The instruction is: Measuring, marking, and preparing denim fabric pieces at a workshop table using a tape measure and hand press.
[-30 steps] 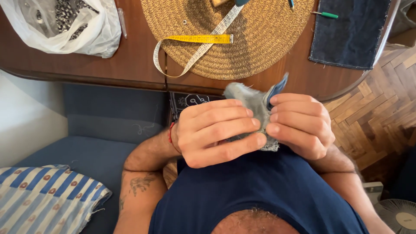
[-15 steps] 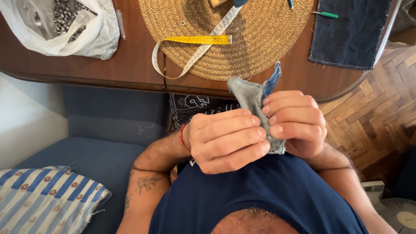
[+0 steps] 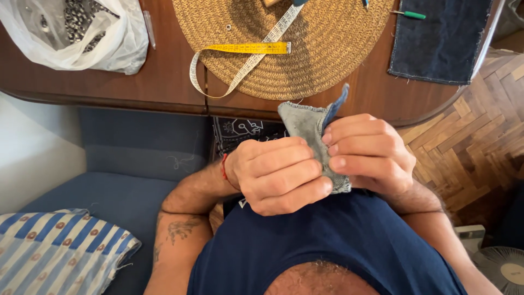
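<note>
At chest, left hand & right hand pinch denim scrap.

Crumpled white plastic bag at table's far-left corner

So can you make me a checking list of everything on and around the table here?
Surface: brown wooden table, round woven mat on it.
Job's things: small folded grey denim piece, pinched between both hands.
Clutter: yellow-and-white tape measure draped over the mat's edge; white plastic bag of small metal bits; dark denim panel; green-handled tool.
Grips: left hand and right hand both closed on the denim piece.
Cables: nothing seen.
Surroundings: blue seat, striped cushion, parquet floor, fan at lower right.
</note>
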